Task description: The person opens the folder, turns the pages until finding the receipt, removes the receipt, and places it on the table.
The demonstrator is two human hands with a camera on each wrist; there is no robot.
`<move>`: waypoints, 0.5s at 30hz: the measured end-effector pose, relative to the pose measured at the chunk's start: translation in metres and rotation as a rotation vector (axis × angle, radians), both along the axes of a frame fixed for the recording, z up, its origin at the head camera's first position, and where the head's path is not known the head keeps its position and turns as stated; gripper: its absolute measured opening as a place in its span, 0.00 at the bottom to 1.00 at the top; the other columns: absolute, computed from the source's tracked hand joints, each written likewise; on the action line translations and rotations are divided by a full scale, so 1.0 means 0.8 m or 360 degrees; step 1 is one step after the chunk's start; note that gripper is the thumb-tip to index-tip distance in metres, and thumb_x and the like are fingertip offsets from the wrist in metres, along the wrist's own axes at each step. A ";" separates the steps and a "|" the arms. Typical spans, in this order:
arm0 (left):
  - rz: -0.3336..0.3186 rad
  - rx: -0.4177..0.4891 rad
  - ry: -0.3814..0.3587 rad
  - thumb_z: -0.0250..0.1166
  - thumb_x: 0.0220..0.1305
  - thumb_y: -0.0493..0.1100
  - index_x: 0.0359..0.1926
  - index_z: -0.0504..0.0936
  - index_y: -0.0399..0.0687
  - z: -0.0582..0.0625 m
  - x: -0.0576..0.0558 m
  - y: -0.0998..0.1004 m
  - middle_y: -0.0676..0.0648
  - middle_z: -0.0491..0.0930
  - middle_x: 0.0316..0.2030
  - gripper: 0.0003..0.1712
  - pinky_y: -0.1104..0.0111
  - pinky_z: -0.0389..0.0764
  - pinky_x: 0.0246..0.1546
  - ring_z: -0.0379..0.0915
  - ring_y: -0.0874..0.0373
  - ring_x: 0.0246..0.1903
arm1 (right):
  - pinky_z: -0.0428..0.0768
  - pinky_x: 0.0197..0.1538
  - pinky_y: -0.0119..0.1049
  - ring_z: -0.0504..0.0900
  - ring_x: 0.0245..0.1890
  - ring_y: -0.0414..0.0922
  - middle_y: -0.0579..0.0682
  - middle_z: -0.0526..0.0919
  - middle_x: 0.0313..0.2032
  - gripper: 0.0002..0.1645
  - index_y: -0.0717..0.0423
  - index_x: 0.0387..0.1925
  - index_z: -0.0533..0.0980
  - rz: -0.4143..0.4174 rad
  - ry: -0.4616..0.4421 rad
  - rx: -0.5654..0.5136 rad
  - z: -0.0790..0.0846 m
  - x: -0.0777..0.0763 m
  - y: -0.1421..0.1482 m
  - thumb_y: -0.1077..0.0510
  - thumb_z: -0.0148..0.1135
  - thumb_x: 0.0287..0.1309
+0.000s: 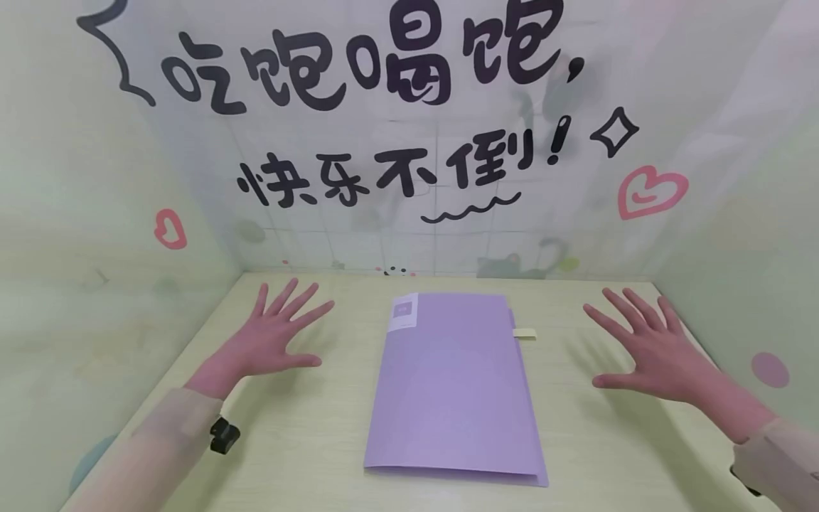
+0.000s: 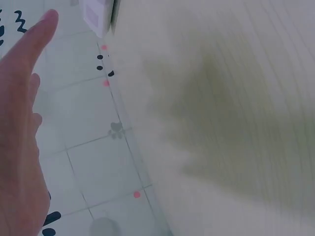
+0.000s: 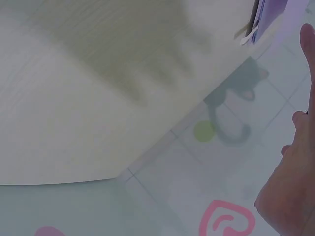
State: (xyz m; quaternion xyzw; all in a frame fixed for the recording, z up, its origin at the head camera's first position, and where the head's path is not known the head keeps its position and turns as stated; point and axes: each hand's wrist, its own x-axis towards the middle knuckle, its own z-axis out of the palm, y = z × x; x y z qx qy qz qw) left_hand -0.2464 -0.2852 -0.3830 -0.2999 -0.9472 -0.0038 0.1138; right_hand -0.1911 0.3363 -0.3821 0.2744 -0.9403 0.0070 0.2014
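A purple folder lies closed on the table between the two hands. It has a white label at its upper left corner and a small cream tab sticking out on the right side. To its left, my left hand hovers above the table with the fingers spread, touching nothing. My right hand is held likewise on the other side, fingers spread and apart from the folder. In the right wrist view, the folder's edge shows at the top right.
The pale wood-grain table meets a back wall printed with dark lettering and a pink heart. Side walls stand at left and right. A black wrist strap is on the left sleeve.
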 end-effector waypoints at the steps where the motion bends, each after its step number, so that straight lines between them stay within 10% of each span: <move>1: 0.0002 0.0009 -0.0009 0.66 0.52 0.72 0.76 0.56 0.68 -0.001 0.002 0.003 0.44 0.48 0.78 0.53 0.29 0.33 0.68 0.35 0.35 0.77 | 0.35 0.74 0.68 0.47 0.77 0.60 0.58 0.53 0.76 0.65 0.40 0.76 0.55 0.0006 -0.0004 -0.0012 -0.001 0.000 -0.002 0.25 0.71 0.38; 15: -0.0024 0.0091 -0.0069 0.65 0.56 0.70 0.77 0.52 0.70 -0.011 0.034 0.052 0.45 0.46 0.79 0.52 0.28 0.35 0.68 0.32 0.37 0.78 | 0.56 0.63 0.67 0.56 0.70 0.61 0.58 0.56 0.74 0.64 0.41 0.76 0.56 0.0049 -0.0134 -0.0099 -0.008 -0.004 -0.029 0.27 0.72 0.40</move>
